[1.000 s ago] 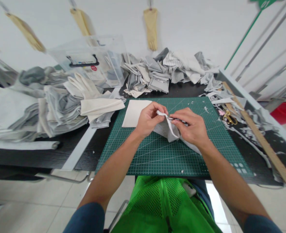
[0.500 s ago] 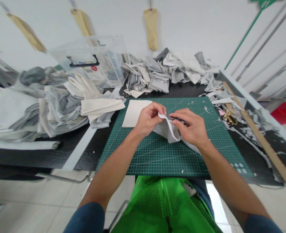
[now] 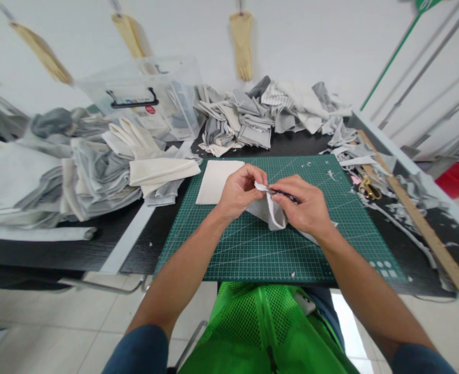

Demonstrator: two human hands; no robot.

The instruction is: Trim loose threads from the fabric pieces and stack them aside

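Over the green cutting mat (image 3: 245, 254), the left hand (image 3: 241, 193) pinches the edge of a grey cloth (image 3: 276, 217) between thumb and fingers; the right hand (image 3: 304, 203), curled, grips a small dark tool (image 3: 286, 195) at that edge; heaped fabrics (image 3: 254, 124) lie beyond

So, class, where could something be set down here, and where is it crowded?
The mat is mostly bare between the held cloth and its front edge, and between the right hand and the scissors. Crowded: the cloth heap at left, the cloth pile behind the mat, and the scraps by the wooden strip.
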